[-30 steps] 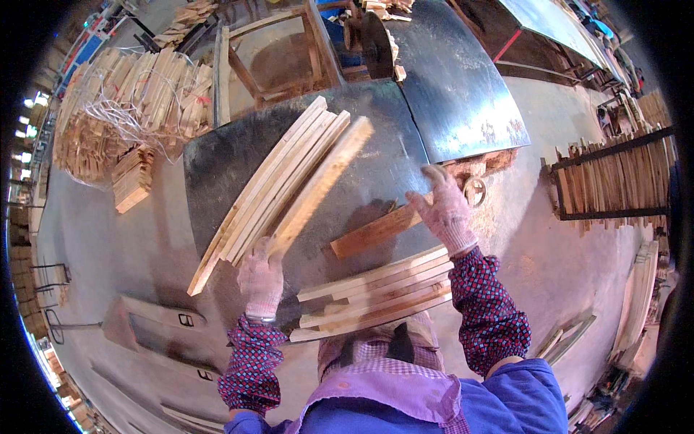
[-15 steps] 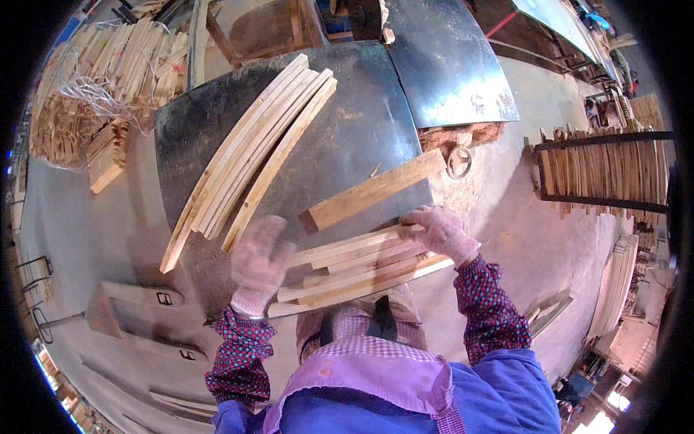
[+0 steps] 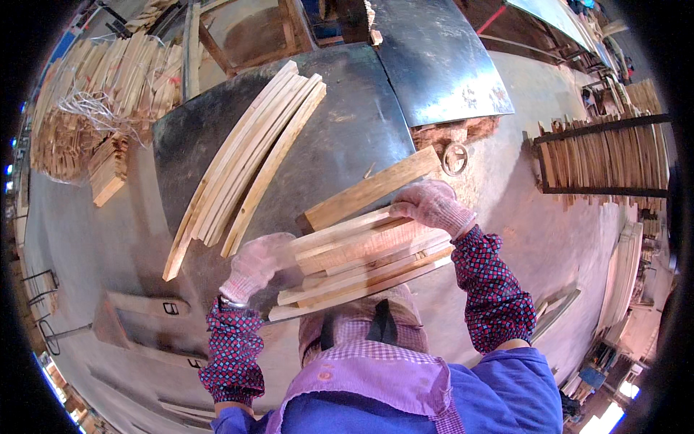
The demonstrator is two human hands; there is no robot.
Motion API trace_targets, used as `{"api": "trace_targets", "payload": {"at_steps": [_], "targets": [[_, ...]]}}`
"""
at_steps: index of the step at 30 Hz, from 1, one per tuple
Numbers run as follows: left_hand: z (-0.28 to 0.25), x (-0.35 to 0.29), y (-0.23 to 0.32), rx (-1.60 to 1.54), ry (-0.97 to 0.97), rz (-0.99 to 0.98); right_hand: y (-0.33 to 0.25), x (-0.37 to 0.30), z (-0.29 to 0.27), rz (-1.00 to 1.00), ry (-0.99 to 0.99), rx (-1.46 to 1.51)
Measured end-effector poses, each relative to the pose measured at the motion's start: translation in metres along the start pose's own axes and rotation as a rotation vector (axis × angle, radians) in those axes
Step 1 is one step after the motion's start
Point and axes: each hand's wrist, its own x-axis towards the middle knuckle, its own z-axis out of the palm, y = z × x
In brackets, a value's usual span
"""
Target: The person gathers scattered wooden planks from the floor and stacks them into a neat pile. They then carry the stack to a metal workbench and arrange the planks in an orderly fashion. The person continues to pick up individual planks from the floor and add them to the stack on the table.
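My right hand (image 3: 432, 206), in a pale knit glove, grips the right end of the top curved wooden strip (image 3: 354, 248). That strip's broad face shows, and it lies over several more curved strips (image 3: 361, 284) in a pile at the table's near edge. My left hand (image 3: 256, 266), gloved alike, is at the strip's left end. Its fingertips are blurred there, so I cannot make out their grip. Just beyond the pile, a straight wooden block (image 3: 369, 189) lies at a slant.
Another group of curved strips (image 3: 249, 155) lies on the dark metal tabletop (image 3: 354, 108). A handwheel (image 3: 455, 159) stands past the table's right edge. Strapped wood bundles (image 3: 105, 101) are at far left, a racked stack (image 3: 603, 155) at right, a pallet jack (image 3: 144, 325) at lower left.
My left hand has come down and right to the strips' left end. The top strip has turned so its broad face shows. My right hand has moved slightly away from me.
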Motion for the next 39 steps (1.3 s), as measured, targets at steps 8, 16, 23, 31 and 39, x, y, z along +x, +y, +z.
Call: {"api": "trace_targets", "payload": {"at_steps": [8, 16, 23, 31, 39], "targets": [[0.007, -0.007, 0.041, 0.113, 0.138, 0.146, -0.002, 0.002, -0.006, -0.169, 0.52, -0.337], [0.006, -0.005, 0.035, 0.244, 0.228, 0.086, -0.001, -0.045, 0.011, 0.135, 0.141, -0.069], [0.015, 0.008, 0.026, 0.194, 0.211, 0.142, 0.013, -0.042, 0.027, 0.007, -0.061, -0.166], [0.039, 0.029, 0.069, 0.903, 0.463, 0.405, 0.027, -0.033, 0.023, -0.021, 0.144, 0.023], [0.025, 0.002, 0.085, 0.44, 0.261, 0.222, 0.009, -0.023, -0.018, -0.012, 0.115, 0.206]]}}
